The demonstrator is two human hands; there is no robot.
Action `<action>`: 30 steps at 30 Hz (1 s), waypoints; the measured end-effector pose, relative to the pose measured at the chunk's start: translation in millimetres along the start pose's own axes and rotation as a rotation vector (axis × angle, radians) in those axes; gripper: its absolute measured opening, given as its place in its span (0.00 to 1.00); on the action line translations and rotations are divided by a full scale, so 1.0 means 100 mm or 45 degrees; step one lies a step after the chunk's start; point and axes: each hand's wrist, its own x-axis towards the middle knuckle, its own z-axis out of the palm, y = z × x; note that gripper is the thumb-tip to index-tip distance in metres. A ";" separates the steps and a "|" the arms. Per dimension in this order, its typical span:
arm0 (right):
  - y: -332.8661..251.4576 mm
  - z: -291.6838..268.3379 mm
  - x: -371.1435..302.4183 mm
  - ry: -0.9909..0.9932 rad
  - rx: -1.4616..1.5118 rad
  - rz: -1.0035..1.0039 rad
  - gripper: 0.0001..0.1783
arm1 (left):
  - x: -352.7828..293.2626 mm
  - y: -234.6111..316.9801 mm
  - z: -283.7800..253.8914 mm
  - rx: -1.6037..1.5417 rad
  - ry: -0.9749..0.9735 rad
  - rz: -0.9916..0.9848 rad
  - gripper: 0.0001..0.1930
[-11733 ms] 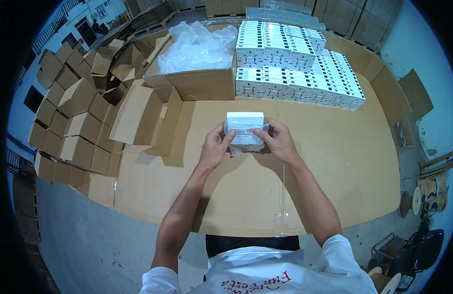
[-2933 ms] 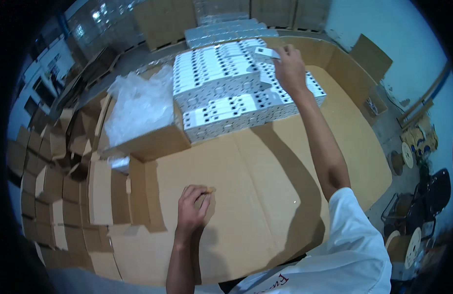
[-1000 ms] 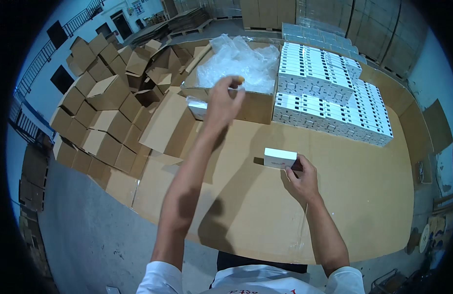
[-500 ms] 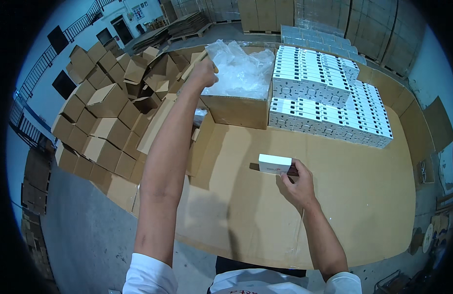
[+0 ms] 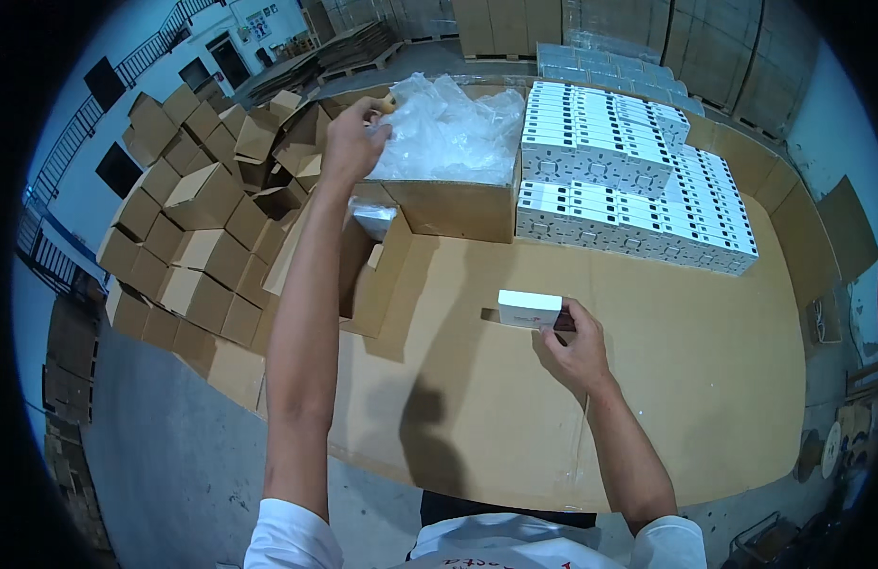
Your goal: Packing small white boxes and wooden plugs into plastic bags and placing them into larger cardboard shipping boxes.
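Note:
A small white box [image 5: 529, 309] stands on the cardboard-covered table, its right end between the thumb and fingers of my right hand [image 5: 581, 346]. My left arm is stretched far forward. At its end my left hand [image 5: 356, 140] is over the left edge of an open carton [image 5: 462, 211] heaped with clear plastic bags [image 5: 453, 128]. Its fingers are curled, with a small tan piece [image 5: 388, 102] at their tips that I cannot identify. Below that wrist lies a smaller open carton [image 5: 377, 284] with some clear plastic in it, partly hidden by my forearm.
White boxes [image 5: 638, 209] are stacked in rows at the back right of the table. Many open brown cartons [image 5: 206, 199] are piled at the left. A raised cardboard wall [image 5: 790, 204] edges the table's far right.
My left hand has moved left and slightly back from above the plastic bags, to the carton's left edge. The right hand still holds the white box in nearly the same place.

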 end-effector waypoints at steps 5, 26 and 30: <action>0.12 -0.03 0.01 -0.013 -0.015 0.001 0.24 | -0.45 0.25 -0.11 -0.729 -0.078 -0.080 0.19; 0.24 -0.62 -0.01 0.024 0.003 -0.276 0.31 | -2.73 0.62 1.02 -1.726 -0.774 -0.492 0.17; 0.09 -0.66 -0.05 -0.217 0.034 -0.440 0.17 | -2.75 0.70 1.00 -1.681 -0.828 -0.423 0.14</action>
